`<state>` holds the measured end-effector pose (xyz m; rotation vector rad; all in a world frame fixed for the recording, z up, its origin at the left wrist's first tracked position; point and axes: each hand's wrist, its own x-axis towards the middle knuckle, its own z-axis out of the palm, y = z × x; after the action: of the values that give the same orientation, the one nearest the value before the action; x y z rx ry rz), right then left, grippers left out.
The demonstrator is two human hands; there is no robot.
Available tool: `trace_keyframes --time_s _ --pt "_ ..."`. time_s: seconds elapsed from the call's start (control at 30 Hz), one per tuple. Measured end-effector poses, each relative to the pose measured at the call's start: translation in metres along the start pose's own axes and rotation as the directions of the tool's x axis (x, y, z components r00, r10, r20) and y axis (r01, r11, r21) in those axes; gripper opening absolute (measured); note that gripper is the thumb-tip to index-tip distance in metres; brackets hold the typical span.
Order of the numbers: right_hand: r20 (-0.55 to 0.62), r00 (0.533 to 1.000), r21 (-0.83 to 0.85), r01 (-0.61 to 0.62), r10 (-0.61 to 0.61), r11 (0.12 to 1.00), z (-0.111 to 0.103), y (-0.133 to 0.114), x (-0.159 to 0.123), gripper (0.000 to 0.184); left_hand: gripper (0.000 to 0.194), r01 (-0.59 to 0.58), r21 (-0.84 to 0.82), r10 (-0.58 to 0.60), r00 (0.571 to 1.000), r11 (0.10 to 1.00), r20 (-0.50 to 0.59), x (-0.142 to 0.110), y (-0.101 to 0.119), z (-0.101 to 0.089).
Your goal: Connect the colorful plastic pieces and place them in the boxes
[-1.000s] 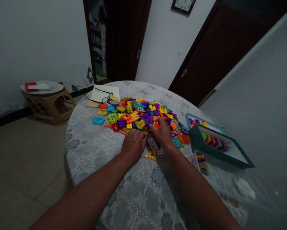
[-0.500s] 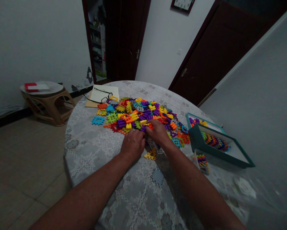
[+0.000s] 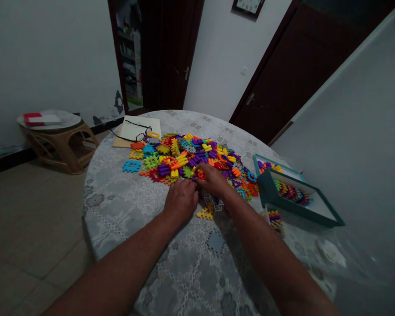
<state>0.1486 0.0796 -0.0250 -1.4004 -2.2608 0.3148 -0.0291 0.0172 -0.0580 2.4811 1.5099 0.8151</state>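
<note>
A heap of colourful plastic building blocks [image 3: 174,163] lies on the table, flat notched pieces mixed with ribbed tube-shaped ones. My left hand [image 3: 181,198] rests at the heap's near edge with its fingers curled; whatever they grip is hidden. Close beside it, my right hand [image 3: 213,180] pinches an orange block [image 3: 201,175] with round open ends. The fingertips of both hands nearly meet. Nearer to me lie a yellow triangular piece [image 3: 205,212], clear lattice pieces [image 3: 218,205] and a grey notched square [image 3: 215,242].
The round table wears a patterned grey cloth [image 3: 118,219]. Eyeglasses [image 3: 140,137] lie on papers at the far left. To the right are a green box [image 3: 299,204] with stacked blocks, its lid [image 3: 261,159], a clear container [image 3: 275,223] and clear plastic [image 3: 349,259]. A stool [image 3: 65,145] stands left.
The whole view has shifted slightly. My right hand has moved a little left toward my left hand, the orange block moving with it. My left hand stays nearly in place.
</note>
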Motion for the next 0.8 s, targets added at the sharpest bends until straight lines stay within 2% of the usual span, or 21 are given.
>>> trace_keyframes --time_s 0.13,0.3,0.37,0.43,0.5,0.63,0.73,0.8 --pt "0.035 0.999 -0.036 -0.04 0.041 0.999 0.0 -0.006 0.002 0.026 0.01 -0.025 -0.007 0.025 0.999 1.0 -0.027 0.001 -0.003 0.001" --pt "-0.031 0.997 -0.071 -0.076 0.074 0.995 0.002 -0.016 -0.003 0.024 0.013 -0.069 -0.011 0.069 0.996 0.998 -0.05 0.004 -0.007 0.001" --pt "-0.08 0.994 -0.024 -0.083 0.081 0.996 0.001 -0.02 -0.007 0.023 0.014 -0.092 -0.005 0.091 0.994 0.996 -0.061 0.004 -0.008 0.002" --pt "-0.123 0.985 0.091 -0.107 0.118 0.99 -0.007 -0.023 -0.011 0.02 0.015 -0.116 -0.01 0.115 0.991 0.993 -0.062 0.004 -0.01 0.003" --pt "-0.113 0.974 0.28 -0.16 0.198 0.947 -0.022 -0.024 -0.016 0.018 0.017 -0.146 -0.036 0.143 0.988 0.989 -0.061 0.003 -0.012 0.004" --pt "0.011 0.941 0.633 -0.268 0.337 0.726 -0.072 -0.005 -0.026 0.026 0.018 -0.189 -0.088 0.181 0.979 0.978 -0.089 0.002 -0.015 0.005" --pt "-0.016 0.888 0.73 -0.304 0.46 0.612 -0.121 0.034 -0.034 0.03 0.019 -0.197 -0.107 0.183 0.975 0.975 -0.124 0.002 -0.016 0.004" --pt "-0.084 0.824 0.704 -0.349 0.561 0.618 -0.154 0.07 -0.038 0.032 0.02 -0.202 -0.114 0.185 0.972 0.973 -0.144 0.002 -0.016 0.004"
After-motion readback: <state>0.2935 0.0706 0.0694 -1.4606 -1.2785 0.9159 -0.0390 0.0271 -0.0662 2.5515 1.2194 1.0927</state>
